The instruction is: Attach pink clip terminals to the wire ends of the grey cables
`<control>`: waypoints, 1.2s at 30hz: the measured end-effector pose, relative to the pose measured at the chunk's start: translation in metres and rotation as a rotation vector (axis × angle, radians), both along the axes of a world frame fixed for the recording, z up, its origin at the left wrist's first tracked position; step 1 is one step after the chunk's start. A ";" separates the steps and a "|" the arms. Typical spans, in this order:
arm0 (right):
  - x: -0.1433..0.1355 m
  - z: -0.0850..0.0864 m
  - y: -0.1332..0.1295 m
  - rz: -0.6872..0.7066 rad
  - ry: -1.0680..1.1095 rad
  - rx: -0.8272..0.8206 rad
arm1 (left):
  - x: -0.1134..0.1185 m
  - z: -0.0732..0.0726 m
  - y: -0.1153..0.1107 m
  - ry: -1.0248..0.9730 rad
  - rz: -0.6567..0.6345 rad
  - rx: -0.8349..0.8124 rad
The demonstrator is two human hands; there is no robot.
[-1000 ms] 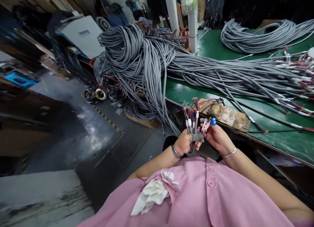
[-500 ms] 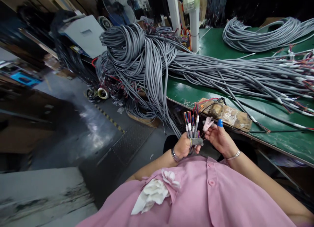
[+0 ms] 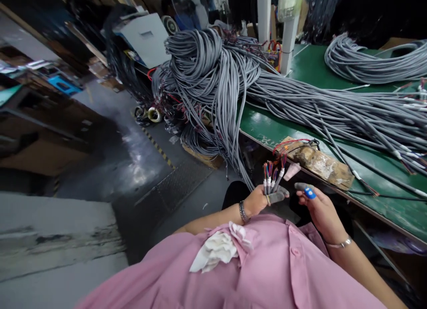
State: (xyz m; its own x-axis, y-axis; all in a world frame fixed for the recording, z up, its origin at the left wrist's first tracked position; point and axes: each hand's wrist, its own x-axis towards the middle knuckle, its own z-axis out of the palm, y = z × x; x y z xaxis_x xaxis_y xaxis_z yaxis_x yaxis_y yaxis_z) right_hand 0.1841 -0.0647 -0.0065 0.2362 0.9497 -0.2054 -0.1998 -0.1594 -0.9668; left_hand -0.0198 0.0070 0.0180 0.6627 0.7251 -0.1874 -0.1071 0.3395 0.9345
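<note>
My left hand [image 3: 256, 203] is closed around a small bunch of grey cables [image 3: 277, 184]. Their stripped ends point up, showing white wraps and thin coloured wires [image 3: 269, 167]. A grey finger cover is on the left thumb. Just to the right, apart from the bunch, my right hand [image 3: 322, 211] has its fingers curled together. It wears a blue thumb cover and a grey cover on one finger; whatever is pinched there, if anything, is too small to make out. A pale pink piece [image 3: 292, 171] lies between the hands, by the worn wooden board [image 3: 322, 164].
The green table [image 3: 263, 129] has its edge just beyond my hands. Long grey cables [image 3: 320, 98] lie across it, with a heaped coil [image 3: 193, 51] hanging over the left end. Another coil [image 3: 373, 62] sits behind. A white post [image 3: 288, 44] rises from the table.
My right hand has drawn away from the cable ends, toward the right and nearer my body. The left hand keeps its hold on the cables. The whole view has shifted slightly.
</note>
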 end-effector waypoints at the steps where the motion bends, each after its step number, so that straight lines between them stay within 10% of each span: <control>1: -0.001 0.007 -0.004 0.059 -0.071 0.019 | -0.001 0.002 -0.002 -0.032 -0.035 0.002; 5: -0.006 0.035 -0.014 0.284 -0.230 0.103 | -0.004 0.001 -0.007 -0.140 -0.189 -0.023; 15: -0.015 0.055 -0.007 0.273 -0.446 0.223 | -0.008 -0.016 -0.006 -0.064 -0.251 0.114; 22: -0.025 0.054 0.000 0.217 -0.377 0.265 | -0.021 -0.003 -0.005 -0.063 -0.173 0.019; 28: -0.035 0.040 0.004 0.287 -0.404 0.222 | -0.027 0.003 0.003 -0.097 0.249 -0.116; 36: -0.057 0.019 0.011 0.359 -0.125 0.108 | -0.018 0.016 -0.003 -0.023 0.073 0.009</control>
